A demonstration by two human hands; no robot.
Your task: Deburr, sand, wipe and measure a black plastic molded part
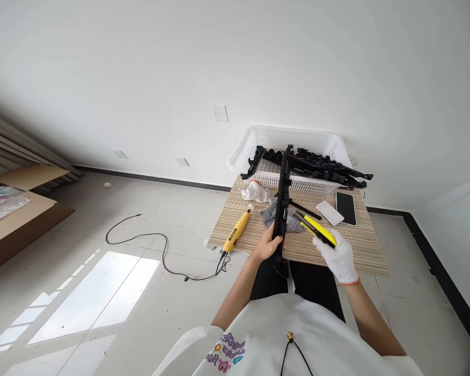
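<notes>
My bare left hand (267, 244) grips a long black plastic part (283, 198) near its lower end, holding it lengthwise over the small wooden table (360, 240). My right hand (339, 257), in a white glove, is closed on a yellow and black utility knife (316, 230) whose tip points toward the black part. A grey cloth (269, 214) lies under the part.
A white basket (290, 138) with several more black parts stands at the table's far edge. On the table lie a yellow corded tool (236, 233), a white glove (255, 192), a white card (329, 212) and a black phone (345, 208). A cardboard box (19, 214) sits on the floor at left.
</notes>
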